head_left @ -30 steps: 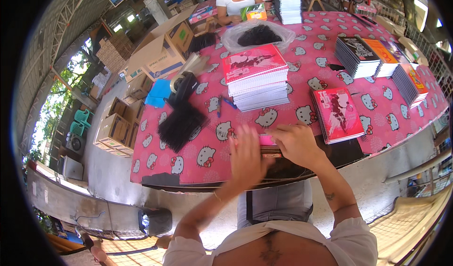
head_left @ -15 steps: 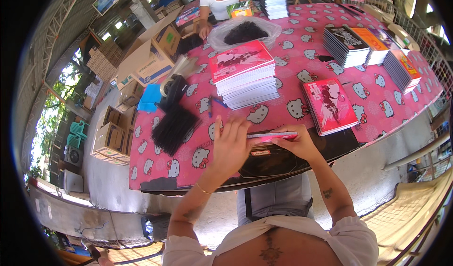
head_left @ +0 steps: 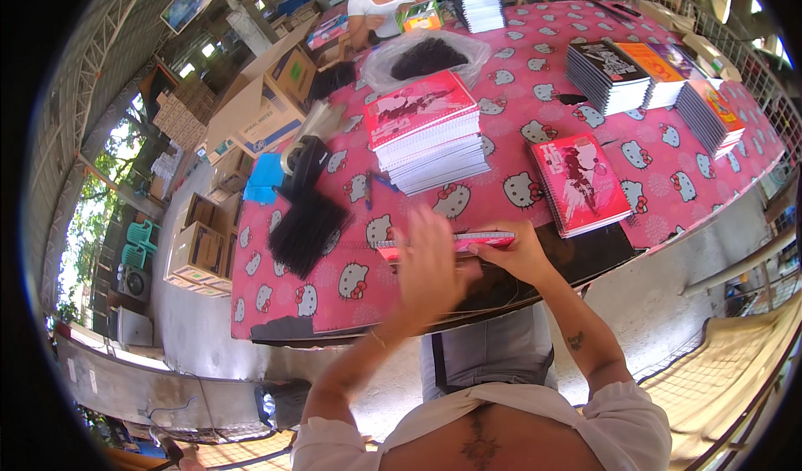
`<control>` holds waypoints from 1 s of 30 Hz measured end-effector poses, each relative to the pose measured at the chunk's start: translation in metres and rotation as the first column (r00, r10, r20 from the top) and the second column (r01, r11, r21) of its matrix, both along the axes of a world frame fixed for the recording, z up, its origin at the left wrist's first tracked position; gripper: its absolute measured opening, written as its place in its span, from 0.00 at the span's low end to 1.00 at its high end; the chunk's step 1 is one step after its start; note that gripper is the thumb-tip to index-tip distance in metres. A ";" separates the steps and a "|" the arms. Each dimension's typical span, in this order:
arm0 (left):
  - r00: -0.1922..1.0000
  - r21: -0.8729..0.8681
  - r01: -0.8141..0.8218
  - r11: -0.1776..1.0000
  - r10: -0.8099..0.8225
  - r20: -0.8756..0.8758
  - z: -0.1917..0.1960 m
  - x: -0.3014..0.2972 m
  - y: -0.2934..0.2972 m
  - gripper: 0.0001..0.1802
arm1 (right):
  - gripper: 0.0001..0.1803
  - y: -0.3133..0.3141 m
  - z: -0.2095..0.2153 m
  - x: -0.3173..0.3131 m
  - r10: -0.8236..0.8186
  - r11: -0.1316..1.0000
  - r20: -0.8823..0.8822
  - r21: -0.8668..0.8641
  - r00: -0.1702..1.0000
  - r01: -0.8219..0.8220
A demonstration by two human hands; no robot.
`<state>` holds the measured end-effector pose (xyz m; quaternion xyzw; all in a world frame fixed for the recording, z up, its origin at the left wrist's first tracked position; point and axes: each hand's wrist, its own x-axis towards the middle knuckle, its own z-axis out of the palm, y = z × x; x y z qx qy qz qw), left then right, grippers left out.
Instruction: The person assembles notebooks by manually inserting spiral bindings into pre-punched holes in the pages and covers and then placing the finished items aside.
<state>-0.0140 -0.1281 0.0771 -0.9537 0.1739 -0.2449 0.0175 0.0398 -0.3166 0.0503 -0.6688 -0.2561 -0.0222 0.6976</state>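
Note:
A pink notebook [head_left: 486, 236] is held nearly edge-on above the near edge of the table, its page edges and a thin coil along it showing. My right hand [head_left: 515, 254] grips its right end, thumb toward me. Across its left part passes my left hand [head_left: 430, 262], smeared by motion; whether its fingers grip or only touch the notebook I cannot make out. Beyond them rises a tall stack of pink-covered notebooks [head_left: 430, 141]. To the right lies a lower pile of pink spiral notebooks [head_left: 581, 183]. Thin black coils [head_left: 307, 233] lie bunched on the left.
A black tape dispenser [head_left: 307, 162], pens [head_left: 369, 189] and a blue piece [head_left: 265, 177] lie left. Behind are a clear bag of black coils [head_left: 430, 58] and cartons [head_left: 267, 103]. More notebook stacks [head_left: 610, 78] stand far right. Opposite sits a person in white [head_left: 384, 3].
My left hand has moved slightly right along the notebook and is now blurred; more pink cover shows to its left. The person opposite has drawn a hand back from the table.

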 end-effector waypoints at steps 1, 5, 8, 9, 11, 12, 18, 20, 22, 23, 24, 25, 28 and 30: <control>1.000 0.003 -0.011 1.000 0.011 -0.008 0.008 0.007 0.002 0.56 | 0.12 0.003 0.001 -0.001 0.023 1.000 -0.050 0.002 0.998 -0.023; 0.979 -0.032 0.138 0.990 -0.142 -0.145 -0.010 -0.012 -0.005 0.52 | 0.12 -0.001 -0.004 0.003 0.032 0.999 0.001 0.025 0.999 -0.032; 0.994 -0.011 0.075 0.997 -0.076 -0.078 -0.008 -0.010 -0.005 0.52 | 0.13 -0.003 0.009 -0.001 0.027 0.997 0.001 -0.072 1.000 -0.027; 0.990 -0.029 0.102 0.994 -0.104 -0.095 -0.006 -0.009 -0.005 0.52 | 0.14 -0.004 0.012 0.000 0.036 0.991 -0.025 -0.129 0.999 -0.039; 0.978 -0.073 0.169 0.983 -0.177 -0.111 -0.005 0.000 -0.008 0.54 | 0.12 -0.015 -0.001 0.007 0.069 0.990 0.014 -0.121 0.998 -0.066; 0.955 0.029 0.198 0.980 -0.186 -0.233 -0.015 -0.025 -0.015 0.54 | 0.13 -0.016 -0.005 0.006 0.130 0.987 0.041 -0.103 0.991 -0.125; 0.985 -0.082 0.173 0.981 -0.174 -0.003 -0.003 0.001 -0.019 0.52 | 0.14 -0.023 0.003 0.006 0.189 0.926 -0.149 -0.301 0.971 -0.226; 0.965 -0.121 0.251 0.960 -0.257 -0.042 -0.014 -0.019 -0.029 0.52 | 0.16 -0.012 -0.003 0.005 0.132 0.988 0.150 -0.103 0.980 -0.118; 0.970 -0.142 0.236 0.961 -0.225 0.093 -0.024 0.002 -0.020 0.52 | 0.17 -0.012 0.002 0.006 0.151 0.982 0.143 -0.132 0.978 -0.132; 0.959 -0.186 0.224 0.957 -0.183 0.215 -0.013 0.018 -0.023 0.52 | 0.18 -0.015 0.003 0.004 0.170 0.973 0.118 -0.178 0.978 -0.148; 0.986 -0.103 0.115 0.988 -0.101 0.135 0.015 0.034 -0.026 0.53 | 0.19 -0.017 -0.001 0.004 0.151 0.981 0.169 -0.145 0.974 -0.127; 0.986 -0.105 0.118 0.987 -0.104 0.128 0.009 0.027 -0.027 0.53 | 0.19 -0.017 -0.004 0.003 0.148 0.981 0.161 -0.145 0.976 -0.125; 0.954 -0.178 0.296 0.939 -0.301 -0.005 -0.048 -0.023 -0.024 0.51 | 0.21 -0.013 -0.003 0.006 0.142 0.975 0.155 -0.191 0.978 -0.111; 0.968 -0.167 0.250 0.954 -0.248 0.030 -0.018 0.002 -0.028 0.51 | 0.21 -0.015 -0.005 0.008 0.156 0.973 0.148 -0.196 0.977 -0.125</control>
